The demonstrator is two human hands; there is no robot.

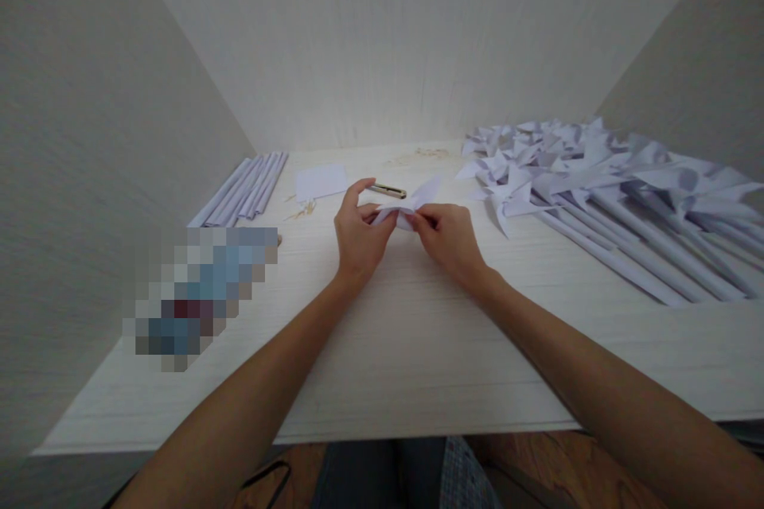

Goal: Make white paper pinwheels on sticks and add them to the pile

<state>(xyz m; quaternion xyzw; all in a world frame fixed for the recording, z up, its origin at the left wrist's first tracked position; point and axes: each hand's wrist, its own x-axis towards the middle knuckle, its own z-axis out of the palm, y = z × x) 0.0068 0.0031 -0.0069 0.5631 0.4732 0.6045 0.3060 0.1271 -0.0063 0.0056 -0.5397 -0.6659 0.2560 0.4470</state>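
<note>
My left hand (360, 237) and my right hand (449, 240) meet over the middle of the white table (382, 350), both pinching one folded white paper piece (411, 203). Its pointed flaps stick up and to the right between my fingers. Just behind the paper lies a small metal utility knife (387, 191). A flat square of white paper (321, 180) rests to the left of the knife, with a few small pale sticks (303, 211) beside it.
Several rolled white paper tubes (243, 189) lie at the back left. A large pile of finished paper pinwheels on paper sticks (597, 191) covers the right side. A blurred-out object (200, 290) sits at the left. Walls enclose the table on three sides.
</note>
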